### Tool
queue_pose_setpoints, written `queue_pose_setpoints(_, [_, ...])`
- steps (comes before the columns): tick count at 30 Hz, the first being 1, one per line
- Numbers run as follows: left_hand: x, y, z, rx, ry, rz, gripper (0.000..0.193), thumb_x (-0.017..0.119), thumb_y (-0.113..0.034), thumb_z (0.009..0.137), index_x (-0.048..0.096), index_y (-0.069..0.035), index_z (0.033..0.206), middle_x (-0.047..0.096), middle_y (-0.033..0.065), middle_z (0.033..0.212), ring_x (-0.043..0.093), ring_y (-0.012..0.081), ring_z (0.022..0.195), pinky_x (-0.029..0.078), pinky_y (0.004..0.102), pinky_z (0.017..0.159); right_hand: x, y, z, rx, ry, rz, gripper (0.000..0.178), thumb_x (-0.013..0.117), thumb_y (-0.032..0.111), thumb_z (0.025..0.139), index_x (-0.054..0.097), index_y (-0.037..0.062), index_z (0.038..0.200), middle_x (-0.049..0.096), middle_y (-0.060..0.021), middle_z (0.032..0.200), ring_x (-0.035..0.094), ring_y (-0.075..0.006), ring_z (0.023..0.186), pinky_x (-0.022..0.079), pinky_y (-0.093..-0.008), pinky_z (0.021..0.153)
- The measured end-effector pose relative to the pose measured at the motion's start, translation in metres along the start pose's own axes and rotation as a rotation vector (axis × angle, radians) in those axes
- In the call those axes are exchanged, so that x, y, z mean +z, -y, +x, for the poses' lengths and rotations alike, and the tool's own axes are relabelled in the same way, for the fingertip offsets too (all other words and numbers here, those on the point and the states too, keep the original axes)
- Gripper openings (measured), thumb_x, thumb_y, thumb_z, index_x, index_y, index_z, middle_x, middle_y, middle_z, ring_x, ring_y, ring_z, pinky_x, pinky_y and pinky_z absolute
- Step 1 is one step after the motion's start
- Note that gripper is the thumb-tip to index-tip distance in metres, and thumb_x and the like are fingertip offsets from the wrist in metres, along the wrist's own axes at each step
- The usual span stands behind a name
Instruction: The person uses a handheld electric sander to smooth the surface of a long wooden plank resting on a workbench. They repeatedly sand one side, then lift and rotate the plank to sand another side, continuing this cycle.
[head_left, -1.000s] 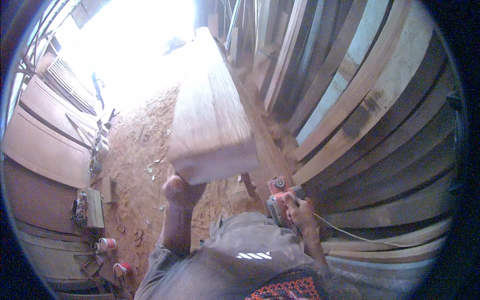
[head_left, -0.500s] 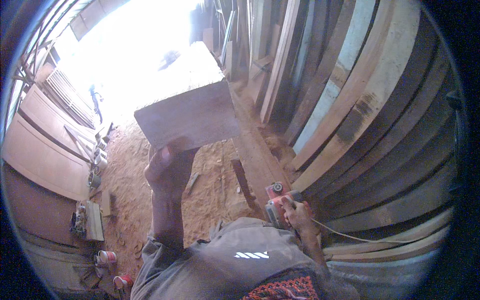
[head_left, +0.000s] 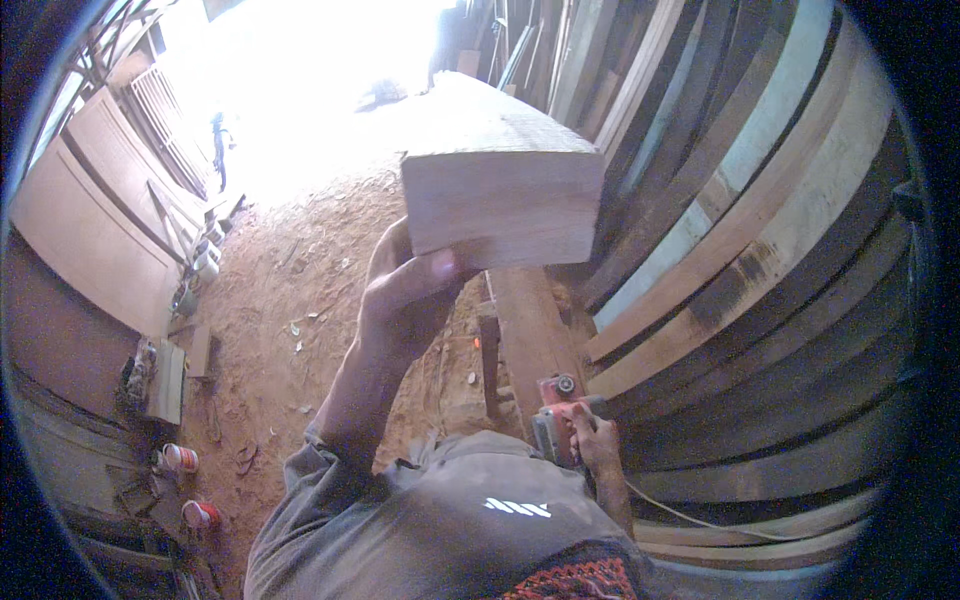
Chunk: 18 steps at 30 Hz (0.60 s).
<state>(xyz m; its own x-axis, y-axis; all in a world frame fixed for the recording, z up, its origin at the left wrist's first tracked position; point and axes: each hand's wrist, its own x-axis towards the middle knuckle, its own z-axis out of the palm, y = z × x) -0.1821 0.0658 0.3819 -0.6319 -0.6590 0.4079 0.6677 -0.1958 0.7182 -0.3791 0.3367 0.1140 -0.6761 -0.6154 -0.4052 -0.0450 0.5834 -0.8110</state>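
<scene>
My left hand grips a thick, pale wooden board near the lower left corner of its end face, thumb on that face. The board is held up in front of me, its length running away into the bright light. Lower on the right, my right hand is closed round the handle of a red and grey electric planer, which rests on a long wooden beam. A pale cord trails from the planer to the right.
Several long planks lean along the right side. On the left stand wooden door panels, short wood blocks and red and white tubs. Shavings and dust cover the ground. Strong light washes out the far end.
The raised board has moved right and levelled out, its end face now turned more squarely toward me. My right hand is still on the planer. The whole view has shifted somewhat.
</scene>
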Motion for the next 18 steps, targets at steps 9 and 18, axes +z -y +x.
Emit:
queue_pose_setpoints(9, [0.008, -0.005, 0.005, 0.013, 0.124, -0.028, 0.082, 0.079, -0.029, 0.082, 0.044, 0.014, 0.142, 0.060, 0.0242, 0.134, 0.059, 0.0308, 0.127, 0.044, 0.0452, 0.113, -0.002, 0.016, -0.012, 0.023, -0.003, 0.027, 0.060, 0.060, 0.060, 0.101, 0.072, 0.0017, 0.092, 0.061, -0.0010, 0.063, 0.056, -0.0096, 0.050, 0.044, -0.0287, 0.046])
queue_pose_setpoints(18, [0.010, -0.001, 0.001, -0.065, 0.037, -0.021, 0.083, 0.084, -0.026, 0.078, 0.046, 0.013, 0.140, 0.062, 0.0229, 0.132, 0.061, 0.0298, 0.123, 0.044, 0.0421, 0.112, -0.002, 0.006, -0.003, 0.018, -0.003, 0.000, 0.069, 0.054, 0.069, 0.098, 0.076, 0.0036, 0.092, 0.065, -0.0038, 0.061, 0.062, -0.0159, 0.052, 0.049, -0.0337, 0.052])
